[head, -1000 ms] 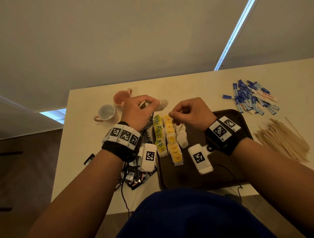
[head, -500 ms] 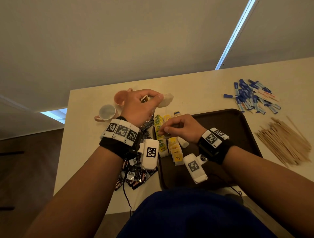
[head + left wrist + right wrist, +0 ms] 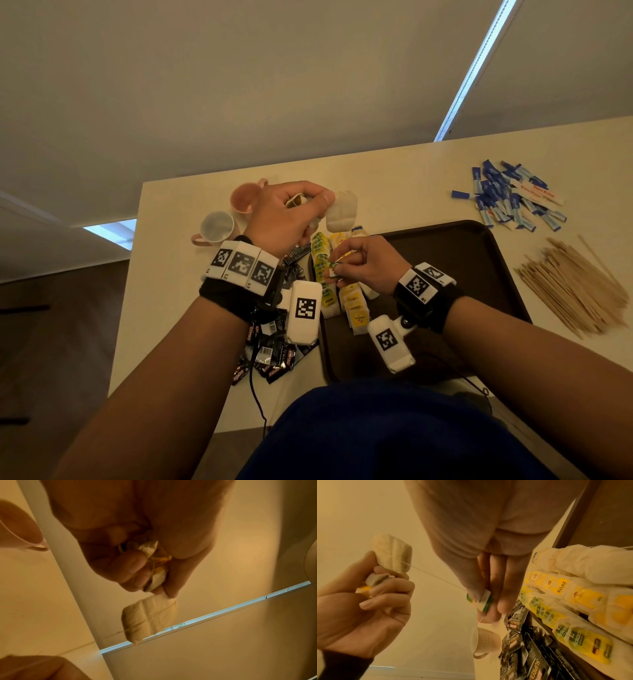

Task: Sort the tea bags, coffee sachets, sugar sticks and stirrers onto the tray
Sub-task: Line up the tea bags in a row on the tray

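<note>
Tea bags: head view shows rows of yellow- and green-tagged paper tea bags (image 3: pixel 346 291) on the dark brown plastic tray (image 3: pixel 479 274) on the cream counter (image 3: pixel 394 171). Left wrist view: left hand (image 3: pixel 137 555) grip curled round several bags, one plain white tea bag (image 3: pixel 149 616) dangling. Right wrist view: right hand (image 3: pixel 488 574) grip pinches its green-and-white paper tag (image 3: pixel 482 600), string taut between them.

Bare right half of the tray (image 3: pixel 479 274), rows of tea bags (image 3: pixel 354 305) filling its left side, coffee sachets (image 3: pixel 274 356) heaped off its left edge, two mugs (image 3: pixel 215 228) beyond, sugar sticks (image 3: pixel 507 202) and stirrers (image 3: pixel 575 291) right, bare table (image 3: pixel 404 178) behind.
</note>
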